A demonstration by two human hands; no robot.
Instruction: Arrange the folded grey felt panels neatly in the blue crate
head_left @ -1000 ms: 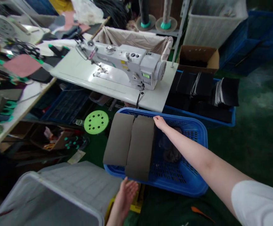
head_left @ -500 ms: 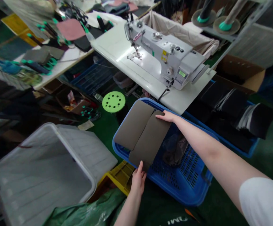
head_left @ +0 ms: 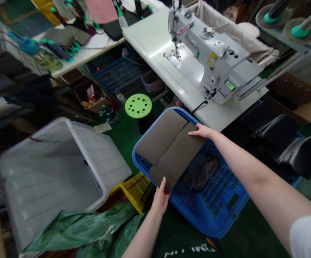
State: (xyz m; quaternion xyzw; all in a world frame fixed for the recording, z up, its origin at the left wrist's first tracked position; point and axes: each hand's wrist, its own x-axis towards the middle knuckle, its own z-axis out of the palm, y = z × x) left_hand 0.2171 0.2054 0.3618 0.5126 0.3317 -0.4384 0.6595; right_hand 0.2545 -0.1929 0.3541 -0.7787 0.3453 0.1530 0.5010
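Grey fabric panels, seemingly 2 light, floppy stacks, lay across a blue basket, left hand gripping the near end, right hand pressing the far edge.

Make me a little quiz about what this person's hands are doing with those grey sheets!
1. True or false: the left hand grips the near end of the grey sheets.
2. Where do the grey sheets lie? A) on the sewing machine B) across the blue basket C) inside the white bin
3. Fill in: the round stool on the floor is ____ in colour.

Key
1. True; the right hand touches the far end.
2. B
3. green
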